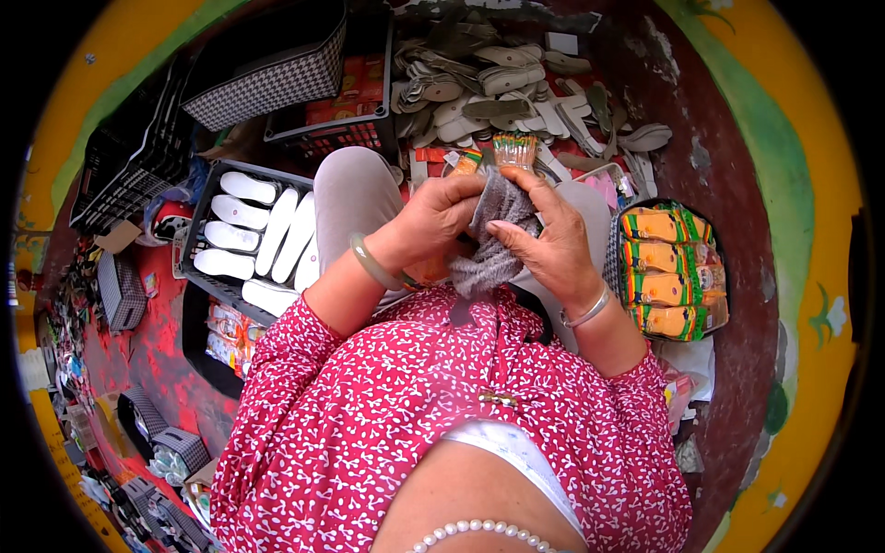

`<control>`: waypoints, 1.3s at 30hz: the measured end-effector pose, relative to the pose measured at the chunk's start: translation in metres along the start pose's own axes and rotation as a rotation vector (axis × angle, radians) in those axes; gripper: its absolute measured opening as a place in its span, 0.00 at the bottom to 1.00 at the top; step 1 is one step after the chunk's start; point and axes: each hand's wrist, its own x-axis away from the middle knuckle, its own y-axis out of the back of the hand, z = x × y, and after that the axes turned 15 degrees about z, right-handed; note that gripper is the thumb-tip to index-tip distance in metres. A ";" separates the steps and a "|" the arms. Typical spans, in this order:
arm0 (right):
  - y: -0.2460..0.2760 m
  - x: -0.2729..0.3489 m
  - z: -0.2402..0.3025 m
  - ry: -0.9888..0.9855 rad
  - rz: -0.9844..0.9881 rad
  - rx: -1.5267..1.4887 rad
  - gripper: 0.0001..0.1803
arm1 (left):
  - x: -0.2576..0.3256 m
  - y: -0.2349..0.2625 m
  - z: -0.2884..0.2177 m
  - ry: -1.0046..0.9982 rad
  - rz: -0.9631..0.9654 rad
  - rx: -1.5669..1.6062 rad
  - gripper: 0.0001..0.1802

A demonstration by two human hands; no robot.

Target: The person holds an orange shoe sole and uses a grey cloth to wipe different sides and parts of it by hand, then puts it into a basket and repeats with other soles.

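Note:
Above my lap, between my knees, I hold a soft grey knitted piece; its exact kind does not show, and part of it hangs down in folds. My left hand, with a pale bangle on the wrist, pinches its upper left edge. On the other side my right hand grips it, thumb on the near face and fingers curled behind. Just beyond my hands stands a pack of thin sticks beside a small orange and green packet.
At my left, a dark crate holds white insoles. A basket of orange and green packages stands at my right. Worn grey-white soles lie heaped ahead. A houndstooth basket rests by a black crate.

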 end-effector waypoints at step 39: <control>0.059 0.012 -0.035 -0.164 -0.765 -0.855 0.14 | 0.019 0.033 0.033 0.293 0.348 -0.112 0.18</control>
